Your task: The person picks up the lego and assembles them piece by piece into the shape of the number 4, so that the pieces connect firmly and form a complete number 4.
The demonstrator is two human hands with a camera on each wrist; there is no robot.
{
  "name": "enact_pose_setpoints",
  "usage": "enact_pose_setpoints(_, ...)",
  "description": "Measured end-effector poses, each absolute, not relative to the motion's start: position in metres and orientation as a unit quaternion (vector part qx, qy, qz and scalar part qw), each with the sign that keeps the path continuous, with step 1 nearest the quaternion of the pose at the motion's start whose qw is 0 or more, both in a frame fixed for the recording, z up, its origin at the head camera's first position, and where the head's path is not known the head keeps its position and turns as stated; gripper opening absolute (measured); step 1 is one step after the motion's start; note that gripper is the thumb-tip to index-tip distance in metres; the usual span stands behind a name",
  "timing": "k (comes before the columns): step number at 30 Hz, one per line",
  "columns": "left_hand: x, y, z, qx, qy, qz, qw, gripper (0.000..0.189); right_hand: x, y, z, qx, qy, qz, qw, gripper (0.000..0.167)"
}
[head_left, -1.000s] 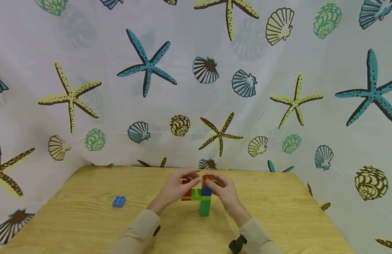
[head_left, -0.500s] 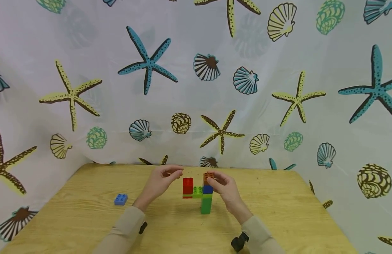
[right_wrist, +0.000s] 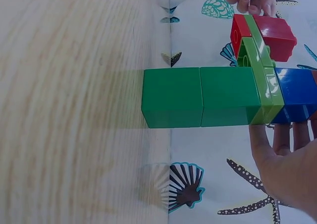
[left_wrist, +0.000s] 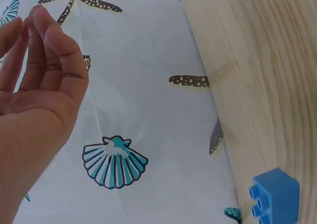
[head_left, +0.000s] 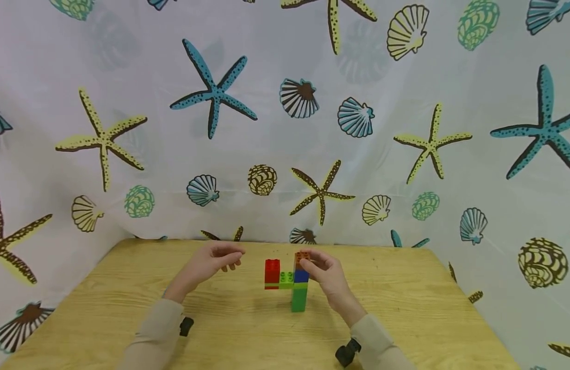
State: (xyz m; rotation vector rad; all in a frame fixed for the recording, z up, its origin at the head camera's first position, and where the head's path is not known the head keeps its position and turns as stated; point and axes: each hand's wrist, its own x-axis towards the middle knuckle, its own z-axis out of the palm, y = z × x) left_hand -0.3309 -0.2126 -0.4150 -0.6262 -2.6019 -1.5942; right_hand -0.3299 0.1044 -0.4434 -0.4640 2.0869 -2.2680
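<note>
A tower of toy building bricks stands on the table: green bricks (right_wrist: 173, 97) at the bottom, a lime-green plank (head_left: 287, 278) across them, a dark blue brick (head_left: 301, 276) and an orange-brown brick (head_left: 302, 255) on top. Red bricks (head_left: 272, 270) sit at the plank's left end, above and below it, overhanging the table. My right hand (head_left: 332, 280) pinches the orange-brown brick, thumb on its near face. Off to the left, my left hand (head_left: 206, 265) hovers with loosely bent fingers, holding nothing.
A loose light blue brick (left_wrist: 277, 196) lies on the wooden table (head_left: 382, 308), mostly hidden behind my left wrist in the head view. Behind the table's back edge hangs a white curtain (head_left: 266, 144) printed with starfish and shells.
My left hand has drawn away from the red bricks toward the left, its forearm now covering most of the light blue brick. The right hand stays on the tower's top.
</note>
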Motion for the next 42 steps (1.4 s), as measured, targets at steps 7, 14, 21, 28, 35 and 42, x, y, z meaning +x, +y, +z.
enact_pose_setpoints(7,-0.329,-0.240,-0.418,-0.202,-0.853,-0.482,-0.009,0.033,-0.331,0.104,-0.444,-0.147,0.675,-0.723,0.009,0.037)
enact_pose_setpoints(14,-0.329,-0.265,-0.422,-0.187,-0.856,-0.481,-0.014,0.037,-0.332,0.104,-0.444,-0.145,0.677,-0.722,0.009,0.039)
enact_pose_setpoints(21,-0.329,-0.288,-0.427,-0.158,-0.861,-0.482,-0.026,0.040,-0.331,0.105,-0.443,-0.143,0.676,-0.723,0.008,0.039)
enact_pose_setpoints(28,-0.327,-0.314,-0.436,-0.155,-0.867,-0.471,-0.039,0.045,-0.329,0.105,-0.442,-0.147,0.679,-0.719,0.012,0.041)
enact_pose_setpoints(35,-0.328,-0.332,-0.441,-0.174,-0.872,-0.447,-0.099,0.051,-0.331,0.103,-0.438,-0.160,0.669,-0.725,0.014,0.039)
enact_pose_setpoints(42,-0.327,-0.339,-0.447,-0.168,-0.867,-0.446,-0.144,0.049,-0.329,0.105,-0.442,-0.147,0.670,-0.728,0.017,0.039)
